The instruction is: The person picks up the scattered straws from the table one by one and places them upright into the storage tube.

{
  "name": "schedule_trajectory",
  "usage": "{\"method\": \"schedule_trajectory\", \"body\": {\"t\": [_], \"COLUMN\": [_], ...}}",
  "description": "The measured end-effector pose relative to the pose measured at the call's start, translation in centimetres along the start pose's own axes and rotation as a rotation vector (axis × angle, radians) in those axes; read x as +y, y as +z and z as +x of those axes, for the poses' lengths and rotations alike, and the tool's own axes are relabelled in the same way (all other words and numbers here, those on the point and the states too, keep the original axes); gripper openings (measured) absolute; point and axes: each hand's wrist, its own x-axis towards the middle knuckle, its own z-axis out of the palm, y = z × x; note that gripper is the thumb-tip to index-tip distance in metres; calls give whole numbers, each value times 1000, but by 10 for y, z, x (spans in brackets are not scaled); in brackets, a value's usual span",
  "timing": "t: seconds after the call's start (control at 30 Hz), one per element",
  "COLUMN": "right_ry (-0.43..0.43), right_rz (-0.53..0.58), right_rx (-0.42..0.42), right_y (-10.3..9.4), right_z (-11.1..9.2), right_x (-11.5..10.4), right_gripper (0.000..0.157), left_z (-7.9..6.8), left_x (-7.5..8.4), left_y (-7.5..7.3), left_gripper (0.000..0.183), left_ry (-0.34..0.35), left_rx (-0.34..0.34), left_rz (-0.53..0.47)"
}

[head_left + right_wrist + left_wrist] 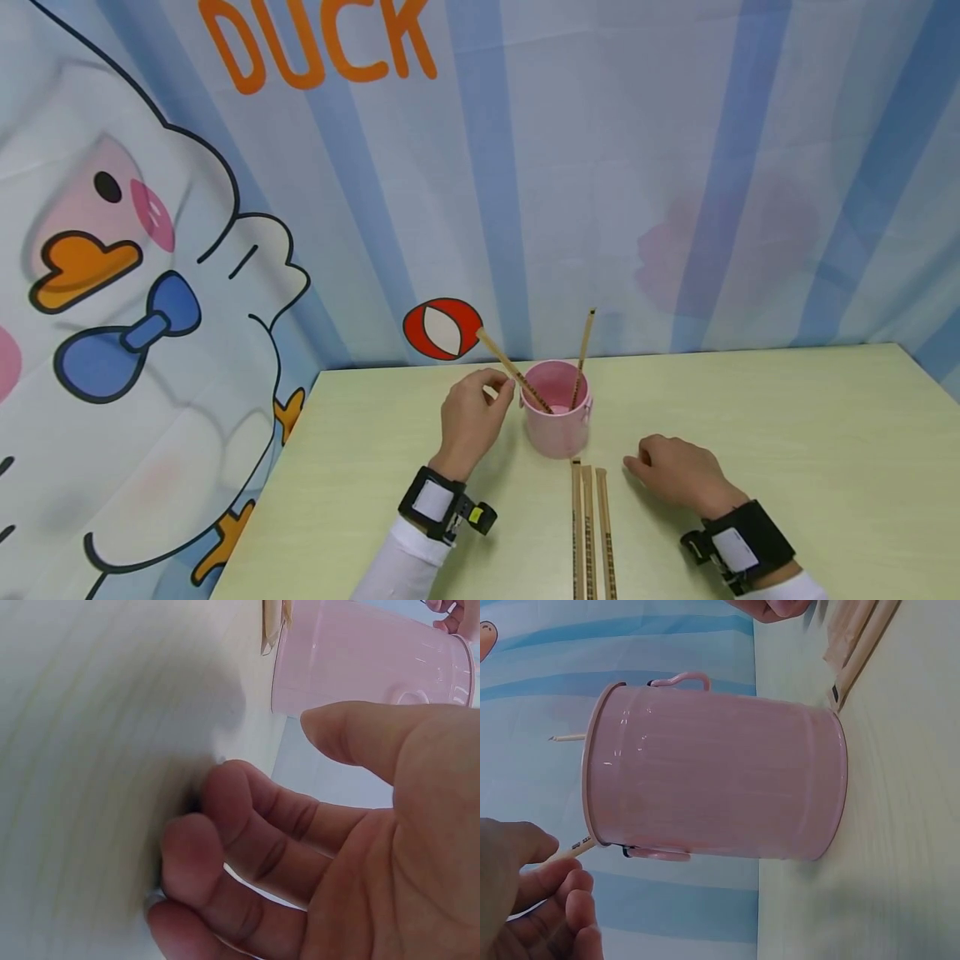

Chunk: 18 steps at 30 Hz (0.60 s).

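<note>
A pink metal bucket [557,433] stands upright with two thin tan sticks in it. The left stick [498,354], printed with dark marks, leans out over the rim. My left hand [474,417] is beside the bucket, thumb and index fingertips pinching that stick near the rim; the left wrist view shows the stick [581,846] between them. The second stick [585,342] rises at the rim's right side. My right hand [678,475] is low over the table, right of the bucket, holding nothing. Its fingers [247,795] are loosely curled, their tips close to the tabletop.
Several more tan sticks [588,533] lie side by side on the pale table [825,433], in front of the bucket and between my hands. A hanging cloth [600,167] with a duck print rises behind the table's far edge.
</note>
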Motion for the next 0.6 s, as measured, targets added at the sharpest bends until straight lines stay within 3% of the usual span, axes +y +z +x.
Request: {"method": "schedule_trajectory", "body": {"t": [0.37,0.47,0.6], "right_ry": [19,12,-2], "right_rz": [-6,-7,-5], "right_rx": [-14,-8,5], "right_y": [0,1,1], "right_z": [1,0,0], "right_x": [0,0,0], "right_gripper": [29,29,30], "left_z": [-7,-11,-17], "left_x": [-9,-14,-20], "left_y": [-3,-3,-3], "left_gripper": [18,15,17], "left_ry": [2,-4,-9], "left_rx": [-74,-150,-312], "left_rz": [29,45,89]}}
